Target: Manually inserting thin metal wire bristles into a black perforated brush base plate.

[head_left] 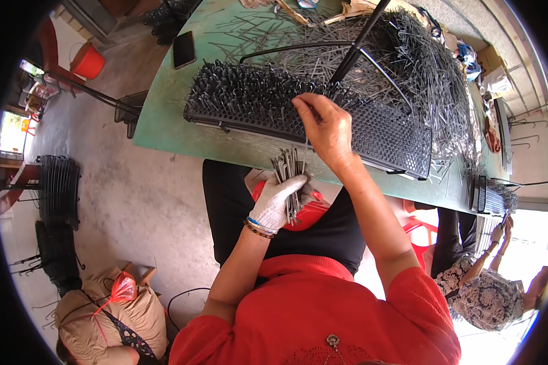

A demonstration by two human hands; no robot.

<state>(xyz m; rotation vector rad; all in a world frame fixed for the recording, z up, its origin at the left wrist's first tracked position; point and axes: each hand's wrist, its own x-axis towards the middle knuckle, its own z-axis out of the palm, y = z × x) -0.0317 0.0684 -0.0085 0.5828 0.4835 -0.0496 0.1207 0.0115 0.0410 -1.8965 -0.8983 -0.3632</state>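
My left hand (280, 201), in a white knit glove, is closed round a bundle of thin grey metal rods (290, 167) in front of the table edge. My bare right hand (329, 128) is above a black perforated rack (383, 137), its thumb and forefinger pinched together near the middle. Anything between those fingertips is too small to make out. Many dark rods (237, 91) stand upright in the rack's left part, while bare holes show on its right. A black bar handle (353, 55) rises from the rack.
A big heap of loose rods (426, 73) covers the green table (164, 121) behind the rack. A phone (184, 49) lies at the far left. Another person (487, 292) sits at the right by a similar rack (493, 198). Stacked black racks (59, 188) stand on the left floor.
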